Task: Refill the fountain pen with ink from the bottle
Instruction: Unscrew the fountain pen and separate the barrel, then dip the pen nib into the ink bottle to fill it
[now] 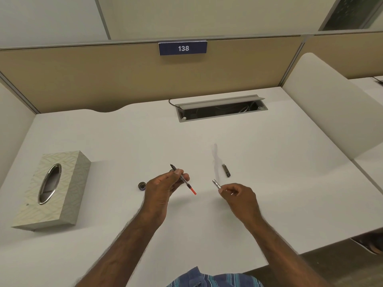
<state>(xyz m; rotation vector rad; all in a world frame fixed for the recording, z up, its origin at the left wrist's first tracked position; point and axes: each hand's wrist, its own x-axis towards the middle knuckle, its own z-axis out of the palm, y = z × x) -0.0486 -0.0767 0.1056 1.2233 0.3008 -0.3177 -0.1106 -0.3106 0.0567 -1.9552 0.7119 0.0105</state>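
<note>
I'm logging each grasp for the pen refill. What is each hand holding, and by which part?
Left hand pinches the pen's nib section with converter around its middle. Right hand holds the silver barrel by its near end.

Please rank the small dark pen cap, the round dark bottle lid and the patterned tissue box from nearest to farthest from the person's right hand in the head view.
From the right hand:
1. Small dark pen cap, lying just beyond the hand on the white desk.
2. Round dark bottle lid, past the left hand.
3. Patterned tissue box, at the desk's far left.
</note>
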